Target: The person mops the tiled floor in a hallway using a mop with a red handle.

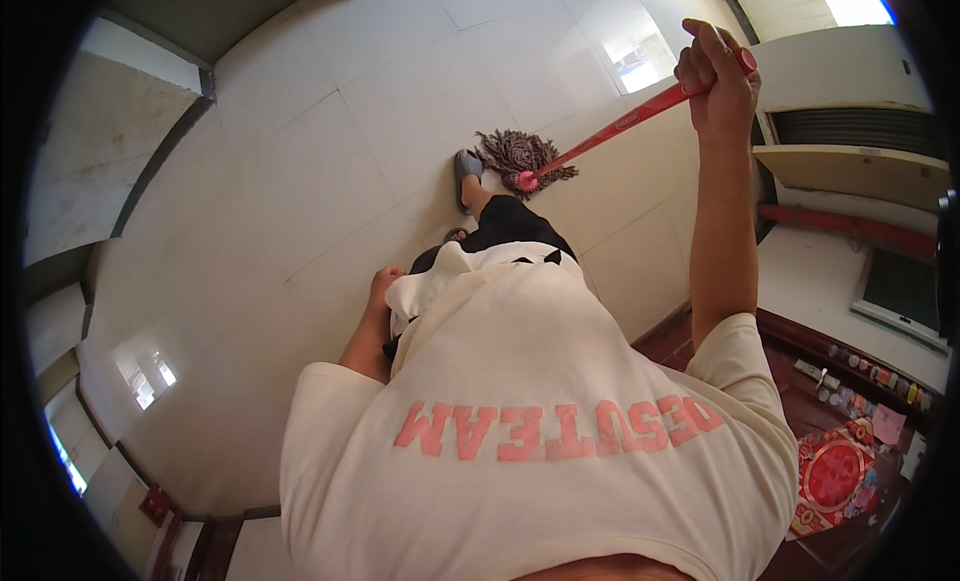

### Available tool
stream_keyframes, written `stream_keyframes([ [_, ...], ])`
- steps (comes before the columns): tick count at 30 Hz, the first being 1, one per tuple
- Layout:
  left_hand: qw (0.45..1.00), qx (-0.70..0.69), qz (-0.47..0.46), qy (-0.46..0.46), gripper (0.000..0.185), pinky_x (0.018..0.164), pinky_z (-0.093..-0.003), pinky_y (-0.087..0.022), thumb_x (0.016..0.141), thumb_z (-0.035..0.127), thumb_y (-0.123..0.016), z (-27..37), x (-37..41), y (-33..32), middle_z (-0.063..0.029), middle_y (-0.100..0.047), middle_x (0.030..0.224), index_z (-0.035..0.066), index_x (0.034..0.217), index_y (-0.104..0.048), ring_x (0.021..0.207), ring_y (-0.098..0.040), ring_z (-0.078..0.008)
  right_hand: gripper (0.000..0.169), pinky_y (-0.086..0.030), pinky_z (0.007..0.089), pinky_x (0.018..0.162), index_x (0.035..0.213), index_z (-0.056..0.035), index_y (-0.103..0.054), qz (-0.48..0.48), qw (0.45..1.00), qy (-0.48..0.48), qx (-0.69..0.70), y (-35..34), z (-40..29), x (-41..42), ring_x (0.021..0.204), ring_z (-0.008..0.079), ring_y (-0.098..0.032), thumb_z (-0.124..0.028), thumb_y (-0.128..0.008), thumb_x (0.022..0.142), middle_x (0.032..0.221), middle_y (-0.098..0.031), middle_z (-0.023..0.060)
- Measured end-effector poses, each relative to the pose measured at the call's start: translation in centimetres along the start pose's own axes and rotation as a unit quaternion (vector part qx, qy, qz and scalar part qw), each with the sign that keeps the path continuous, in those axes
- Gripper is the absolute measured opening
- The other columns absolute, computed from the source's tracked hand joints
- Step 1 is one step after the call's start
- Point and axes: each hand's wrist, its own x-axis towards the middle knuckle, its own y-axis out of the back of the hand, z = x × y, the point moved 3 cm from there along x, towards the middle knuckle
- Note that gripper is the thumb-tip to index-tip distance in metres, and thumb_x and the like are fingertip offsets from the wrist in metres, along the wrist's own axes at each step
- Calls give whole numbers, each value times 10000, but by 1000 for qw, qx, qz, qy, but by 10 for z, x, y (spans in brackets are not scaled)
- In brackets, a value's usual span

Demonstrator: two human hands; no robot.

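Note:
My right hand [718, 78] grips the upper end of a red mop handle [626, 121], out at the upper right. The handle slants down to a pink socket on the string mop head [517, 157]. Its brown and grey strands lie spread on the tiled floor, right beside the grey slipper [468, 179] on one foot. My left hand [386, 282] hangs low at my side, near the hem of the cream T-shirt [547, 341]. Its fingers look curled, but the shirt and the angle partly hide them, and nothing held shows there.
Glossy pale floor tiles [300, 191] stretch ahead and to the left, with window reflections. Walls with dark skirting [161, 168] edge the left. At the lower right stands a dark red wooden surface [795, 401] with a red decorated sheet [834, 476] and small items. A pale cabinet [847, 168] lines the right.

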Motion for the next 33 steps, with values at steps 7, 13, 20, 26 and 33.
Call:
stream_keyframes([
  [7,994,76,73,-6,347,745,-345,-525,810,317,-636,63,-13,0,-144,-719,845,7,952,-698,792,-690,-225,186,-246,227,451,966,28,-710,-70,997,-25,38,-18,-9,-11,487,44,-342,-149,-668,927,542,-410,-47],
  [13,995,8,102,-4,306,676,-345,-508,834,299,-610,36,-41,12,-120,-694,773,10,895,-690,693,-647,-196,151,-265,227,453,955,40,-707,-118,991,-52,18,-41,4,11,482,50,-353,-90,-636,926,548,-435,-45],
  [20,992,-30,103,59,330,624,-377,-482,858,321,-580,-12,-121,1,-129,-652,686,5,810,-665,608,-569,-221,127,-282,224,448,947,31,-724,-193,980,-38,11,-108,23,14,472,47,-393,-74,-666,905,558,-511,-17],
  [26,989,111,67,75,353,637,-394,-488,871,335,-572,-61,-177,-25,-156,-662,720,-2,820,-662,636,-597,-266,163,-249,245,467,1003,24,-696,-239,968,-6,71,-130,-16,6,483,58,-323,-95,-599,949,541,-380,-47],
  [33,985,127,112,43,378,653,-414,-496,887,351,-563,-14,-108,11,-187,-674,760,-10,831,-659,668,-629,-318,143,-291,238,444,963,32,-703,-202,968,2,150,-104,-14,-3,475,52,-363,-87,-628,940,555,-436,-27],
])
